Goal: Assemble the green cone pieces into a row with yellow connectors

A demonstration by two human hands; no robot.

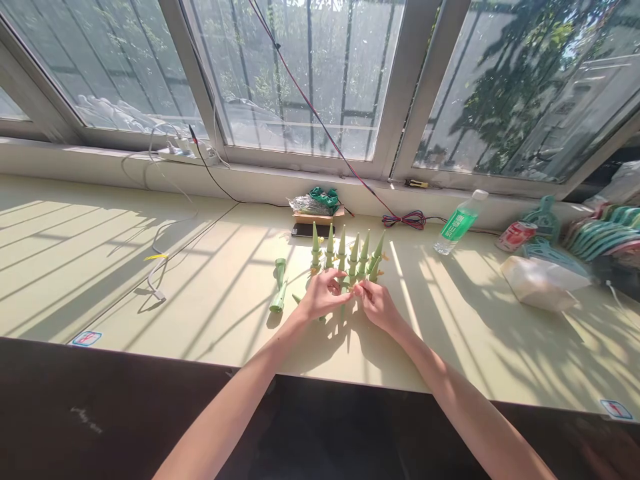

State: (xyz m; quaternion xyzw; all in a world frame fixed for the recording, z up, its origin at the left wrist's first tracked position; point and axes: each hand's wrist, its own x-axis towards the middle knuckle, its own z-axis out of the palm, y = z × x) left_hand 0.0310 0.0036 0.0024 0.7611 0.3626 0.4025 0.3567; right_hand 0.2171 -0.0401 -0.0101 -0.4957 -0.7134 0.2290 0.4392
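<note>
Several upright green cone-tipped pieces point(354, 250) stand close together on the table, with small orange-yellow bits at their lower parts. Just in front of them, my left hand point(320, 293) is closed round another green cone-tipped piece point(345, 285), thumb and fingers on either side. My right hand point(376, 303) meets it from the right, its thumb and forefinger pinched at that piece's side. What lies in the pinch is too small to make out. To the left lie loose green tubular pieces point(279, 293), and part of another green piece shows beside my left wrist.
Behind the row are a small cardboard box point(320, 217) holding plastic wrap and green material, and a dark phone-like slab point(311, 231). At right stand a water bottle point(457, 223), a can point(517, 235) and a white bag point(543, 281). A cable point(159, 263) crosses the left side.
</note>
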